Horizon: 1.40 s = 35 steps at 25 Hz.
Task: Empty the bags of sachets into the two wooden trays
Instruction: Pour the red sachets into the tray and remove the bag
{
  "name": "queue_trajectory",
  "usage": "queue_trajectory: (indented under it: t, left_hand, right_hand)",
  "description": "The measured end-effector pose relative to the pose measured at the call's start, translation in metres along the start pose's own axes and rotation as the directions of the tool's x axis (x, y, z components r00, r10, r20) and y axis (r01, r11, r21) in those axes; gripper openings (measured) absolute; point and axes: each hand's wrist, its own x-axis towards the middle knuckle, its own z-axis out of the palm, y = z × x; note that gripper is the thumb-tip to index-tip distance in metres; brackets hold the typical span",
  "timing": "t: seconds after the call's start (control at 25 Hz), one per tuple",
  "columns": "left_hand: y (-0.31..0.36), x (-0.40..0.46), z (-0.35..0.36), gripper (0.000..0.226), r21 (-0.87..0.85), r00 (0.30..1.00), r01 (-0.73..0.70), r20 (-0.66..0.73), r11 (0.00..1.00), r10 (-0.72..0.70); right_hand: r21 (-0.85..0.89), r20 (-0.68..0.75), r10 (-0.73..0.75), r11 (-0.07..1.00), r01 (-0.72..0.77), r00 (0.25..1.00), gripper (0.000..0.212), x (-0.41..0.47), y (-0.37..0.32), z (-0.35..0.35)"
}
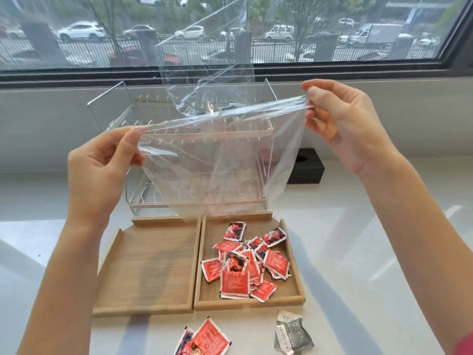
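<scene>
Both hands hold up a clear plastic bag (217, 165) above the trays, stretched between them. My left hand (102, 162) pinches its left edge and my right hand (343, 124) pinches its upper right edge. The bag looks to hold nothing. Below it two wooden trays stand side by side. The left tray (146, 267) has nothing in it. The right tray (289, 295) holds a heap of several red sachets (245, 265).
Two red sachets (204, 339) and a grey sachet (291, 336) lie on the white counter in front of the trays. A wire rack (133, 201) stands right behind the trays, a black box (307, 165) to its right. A window sill runs along the back.
</scene>
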Motion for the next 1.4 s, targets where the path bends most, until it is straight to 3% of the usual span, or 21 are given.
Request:
queue_trajectory:
  t: [0.16,0.28,0.4,0.52,0.64,0.76,0.96,1.08,1.12,1.28,1.4]
  left_hand:
    - [-0.007,-0.009,-0.011,0.017,0.069,0.998,-0.049,0.040,0.996,0.047]
    - [-0.025,-0.030,-0.023,0.025,0.225,0.990,-0.087,0.127,0.970,0.059]
    - [-0.052,-0.066,-0.025,0.026,0.351,0.970,-0.046,0.238,0.935,-0.042]
    - [-0.086,-0.109,-0.017,0.030,0.412,0.924,0.136,0.274,0.901,-0.265]
    - [-0.115,-0.147,-0.008,0.021,0.532,0.842,0.299,0.245,0.792,-0.482]
    - [-0.131,-0.171,-0.003,0.019,0.587,0.747,0.391,0.248,0.709,-0.617]
    - [-0.138,-0.182,-0.004,0.023,0.646,0.603,0.404,0.345,0.648,-0.719]
    - [-0.137,-0.176,-0.008,0.042,0.643,0.482,0.438,0.422,0.628,-0.768]
    - [-0.136,-0.171,-0.008,0.044,0.627,0.478,0.476,0.404,0.617,-0.780]
    - [-0.145,-0.146,-0.005,0.044,0.513,0.586,0.611,0.219,0.603,-0.780]
    - [-0.156,-0.127,0.002,0.050,0.460,0.593,0.647,0.197,0.608,-0.780]
  right_hand:
    - [-0.085,0.019,-0.113,0.990,0.114,0.993,0.014,-0.009,0.007,0.001]
    - [-0.205,0.051,-0.110,0.972,0.119,0.993,0.014,-0.028,0.029,-0.009]
    - [-0.324,0.035,0.033,0.946,-0.020,0.999,0.018,-0.061,0.077,-0.024]
    - [-0.382,-0.043,0.297,0.877,-0.291,0.954,0.023,-0.099,0.133,-0.034]
    - [-0.342,-0.116,0.498,0.792,-0.506,0.859,0.039,-0.126,0.175,-0.037]
    - [-0.340,-0.169,0.592,0.716,-0.611,0.788,0.043,-0.141,0.199,-0.040]
    - [-0.513,-0.170,0.615,0.612,-0.602,0.770,0.039,-0.155,0.214,-0.046]
    - [-0.650,-0.081,0.650,0.540,-0.534,0.756,0.040,-0.147,0.210,-0.051]
    - [-0.689,-0.067,0.648,0.520,-0.505,0.759,0.041,-0.142,0.208,-0.053]
    - [-0.737,-0.083,0.598,0.501,-0.453,0.797,0.039,-0.109,0.204,-0.054]
    - [-0.702,-0.093,0.611,0.519,-0.487,0.786,0.040,-0.084,0.212,-0.046]
